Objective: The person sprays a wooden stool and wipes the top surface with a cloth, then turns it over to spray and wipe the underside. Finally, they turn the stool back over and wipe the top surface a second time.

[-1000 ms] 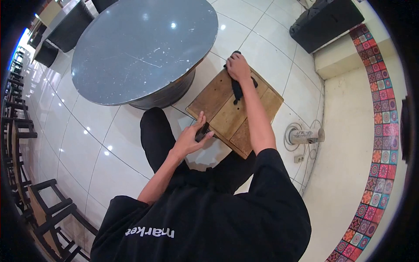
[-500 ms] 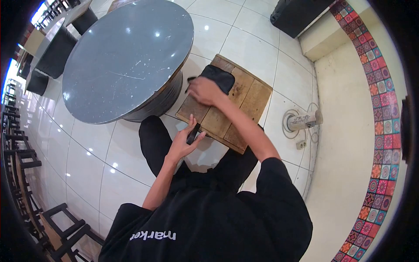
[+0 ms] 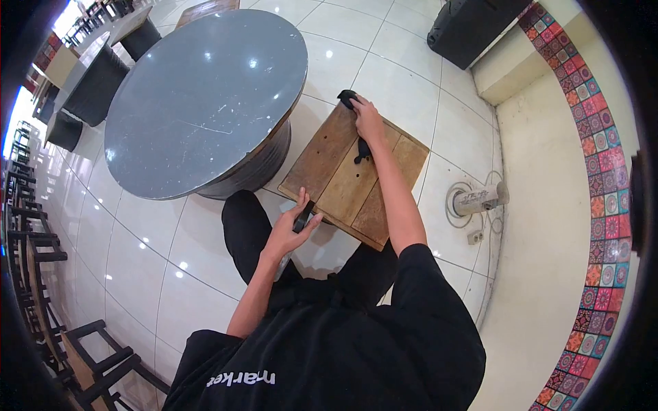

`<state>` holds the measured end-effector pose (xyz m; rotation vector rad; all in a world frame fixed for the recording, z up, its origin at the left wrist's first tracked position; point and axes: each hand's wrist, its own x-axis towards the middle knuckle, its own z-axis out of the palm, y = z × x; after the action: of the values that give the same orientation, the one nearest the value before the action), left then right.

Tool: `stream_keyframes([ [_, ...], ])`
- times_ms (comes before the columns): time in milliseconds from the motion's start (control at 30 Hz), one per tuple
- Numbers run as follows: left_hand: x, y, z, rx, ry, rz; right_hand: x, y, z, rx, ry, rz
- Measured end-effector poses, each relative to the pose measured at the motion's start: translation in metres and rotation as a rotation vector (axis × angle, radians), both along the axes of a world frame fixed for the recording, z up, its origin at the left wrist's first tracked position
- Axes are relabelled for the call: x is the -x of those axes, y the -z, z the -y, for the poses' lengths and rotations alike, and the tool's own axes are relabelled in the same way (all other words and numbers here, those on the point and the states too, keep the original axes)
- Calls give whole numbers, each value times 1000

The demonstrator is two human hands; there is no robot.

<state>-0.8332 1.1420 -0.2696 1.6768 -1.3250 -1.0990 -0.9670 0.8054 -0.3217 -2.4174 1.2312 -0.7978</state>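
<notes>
A square wooden stool top made of planks sits in front of me, between my knees and the round table. My right hand presses a black cloth at the far corner of the planks. Part of the cloth bunches past the corner, and a loose end hangs back under my wrist. At the near left edge, my left hand grips a black bar that looks like part of the stool's frame. Its thumb and fingers lie on either side of the bar.
A round grey table with a scratched top stands close on the left. Black-framed stools line the far left. To the right, a capped pipe with coiled cable sticks up near the wall. A black box stands at the back right.
My right hand has slid the black cloth away from the left side of the wooden top to its far corner. The cloth is now bunched. My left hand stays on the bar.
</notes>
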Motion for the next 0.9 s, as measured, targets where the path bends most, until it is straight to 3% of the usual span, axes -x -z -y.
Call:
stream_keyframes([
  [333,-1,14,1,7,21,-52,136,9,-91,32,514,33],
  [467,-4,18,4,-1,32,-81,126,13,-65,75,419,-51],
  [567,-3,4,8,-60,56,-120,109,7,-39,-4,322,88],
  [633,-1,3,9,-83,66,-112,98,-2,-36,-82,110,61],
  [900,15,12,9,180,34,168,82,-20,-174,-94,-381,-58],
])
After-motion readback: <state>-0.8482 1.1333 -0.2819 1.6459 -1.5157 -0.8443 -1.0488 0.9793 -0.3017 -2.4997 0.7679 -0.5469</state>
